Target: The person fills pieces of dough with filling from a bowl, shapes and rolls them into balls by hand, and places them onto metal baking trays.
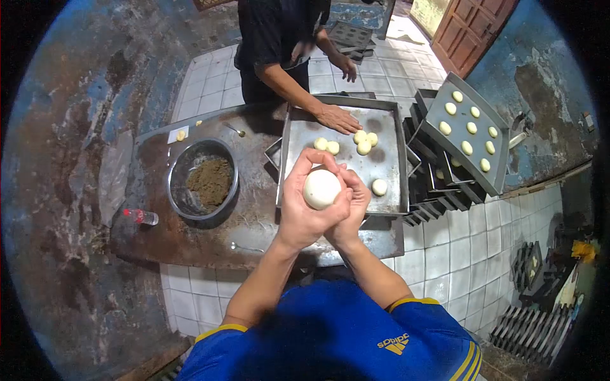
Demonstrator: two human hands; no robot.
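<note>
A smooth, pale dough ball sits cupped between my two hands, held up over the near part of a metal tray. My left hand curls around the ball's left side. From the other side my right hand closes in, its fingers pressed against the ball and my left hand. Beyond my hands, a cluster of small dough balls and a pair of others lie in the tray. One more ball rests to the right of my right hand.
Opposite, a person's hand lies on the tray. A metal bowl of brown crumbly filling stands left, with a spoon and plastic bottle near it. At right, a tilted tray of dough balls tops stacked trays.
</note>
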